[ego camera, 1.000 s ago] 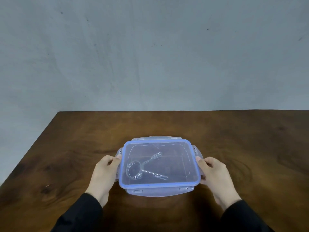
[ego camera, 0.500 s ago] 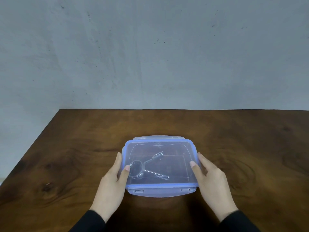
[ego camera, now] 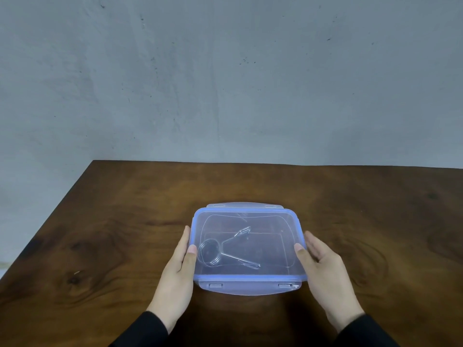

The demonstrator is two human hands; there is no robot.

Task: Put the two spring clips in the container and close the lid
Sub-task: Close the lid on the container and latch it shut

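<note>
Flattening against the container [ego camera: 246, 249] at 9 and 3 o'clock, left hand [ego camera: 179, 269] and right hand [ego camera: 323, 269] have opened after pressing side latches; near latch remains

Spring clips [ego camera: 226, 250] read through the clear lid [ego camera: 270, 221] as one coil plus wire arms; couldn't separate two clips. Side latches of the container [ego camera: 246, 288] were covered by the left hand [ego camera: 175, 276] and right hand [ego camera: 325, 274], state unknown. Both black sleeves [ego camera: 140, 331] were cut off at the bottom edge. Table [ego camera: 125, 221] ran out of frame right and bottom; its lower-left corner was cropped too.
</note>
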